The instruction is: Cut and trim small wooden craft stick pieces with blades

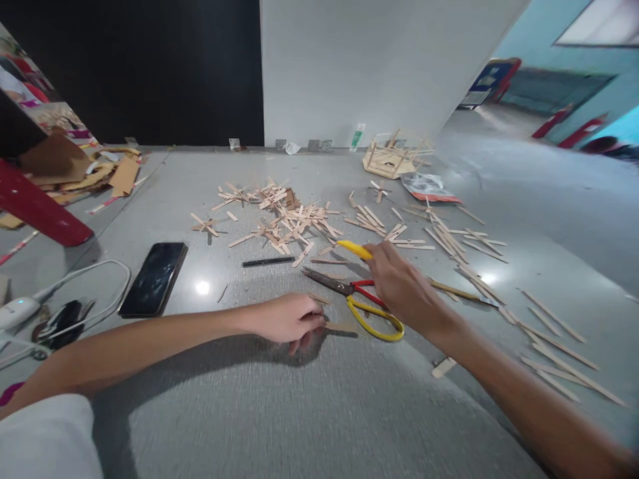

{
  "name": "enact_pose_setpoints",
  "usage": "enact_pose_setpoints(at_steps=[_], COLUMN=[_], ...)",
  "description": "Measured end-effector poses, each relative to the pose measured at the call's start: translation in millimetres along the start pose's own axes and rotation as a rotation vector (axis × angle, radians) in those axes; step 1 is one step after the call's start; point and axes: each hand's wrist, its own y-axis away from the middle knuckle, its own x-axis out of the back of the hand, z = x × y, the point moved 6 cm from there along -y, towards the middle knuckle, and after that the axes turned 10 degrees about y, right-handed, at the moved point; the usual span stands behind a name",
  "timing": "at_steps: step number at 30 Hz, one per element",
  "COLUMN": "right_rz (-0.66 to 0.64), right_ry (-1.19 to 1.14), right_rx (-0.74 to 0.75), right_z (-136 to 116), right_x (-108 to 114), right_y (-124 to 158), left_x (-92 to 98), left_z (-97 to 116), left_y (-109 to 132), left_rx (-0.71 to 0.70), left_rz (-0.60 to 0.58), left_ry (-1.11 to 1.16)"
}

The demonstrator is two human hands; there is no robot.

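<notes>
Near the middle of the grey work surface, my left hand [292, 319] is closed, its fingertips pinching a flat wooden stick [342, 327] close to the surface. My right hand [399, 283] is wrapped round a yellow, ribbed-looking object [353, 249] whose kind I cannot make out; the palm hides the rest. Beneath that hand lie scissors [339, 285] with one red and one yellow handle, blades toward the left. Beyond both hands spreads a pile of short wooden stick pieces [299, 219]. A thin black pen-like rod [268, 262] lies in front of it.
To the left are a phone [153, 279], a white cable [107, 263] and a dark key-like bundle [64, 322]. Longer sticks [559, 346] scatter at right, near a yellow-handled tool [462, 291]. A wooden stick frame [392, 159] and plastic packet [429, 188] stand behind. A panel [344, 66] bounds the back.
</notes>
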Motion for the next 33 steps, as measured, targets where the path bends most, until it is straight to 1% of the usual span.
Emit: enact_pose_setpoints(at_steps=[2,4,5,7,8,9,11,13,16,18,21,23,27,30,33], right_rz=[0.047,0.010,-0.045,-0.168,-0.203,-0.210,-0.165,-0.086,0.029,0.067,0.048,0.017,-0.072,-0.081,-0.067], right_ry=[-0.011,-0.070,-0.119,-0.232,-0.276,-0.296,-0.268,-0.203,-0.126,-0.098,-0.090,-0.096,-0.113,-0.120,-0.094], right_rx=[-0.089,-0.123,-0.103,-0.018,0.023,0.045,0.048,0.070,0.164,0.227,0.383,0.463,0.516,0.543,0.536], right_z=[6.0,8.5,7.3,1.8,-0.5,-1.2,1.1,1.8,-4.8,-11.1,-21.9,-24.9,-23.2,-24.4,-25.6], right_x=[11.5,17.6,17.4,13.0,10.6,8.5,4.7,1.5,-3.4,-8.1,-15.7,-19.0,-23.7,-25.5,-27.4], right_y=[6.2,13.8,17.7,25.8,29.4,32.3,35.9,38.8,46.5,54.3,68.0,75.5,82.4,84.3,84.5], left_x=[7.2,14.9,18.6,26.4,30.4,33.8,37.7,38.8,38.5,38.1,38.2,38.7,39.3,39.1,38.7], left_z=[4.3,8.4,9.1,8.2,7.3,6.0,2.2,-1.9,-2.8,-1.1,1.5,2.2,2.1,4.1,4.5], left_y=[1.9,4.0,4.7,4.8,4.4,3.5,0.9,-1.9,-3.8,-4.1,-4.1,-4.2,-3.7,-2.6,-2.8], left_rx=[-0.047,-0.096,-0.110,-0.132,-0.147,-0.160,-0.165,-0.146,-0.145,-0.159,-0.169,-0.166,-0.157,-0.179,-0.176], left_rz=[0.059,0.109,0.123,0.150,0.166,0.176,0.162,0.129,0.102,0.092,0.074,0.057,0.031,0.033,0.035], left_ry=[-0.012,-0.066,-0.098,-0.160,-0.193,-0.221,-0.236,-0.197,-0.155,-0.151,-0.179,-0.201,-0.204,-0.213,-0.216])
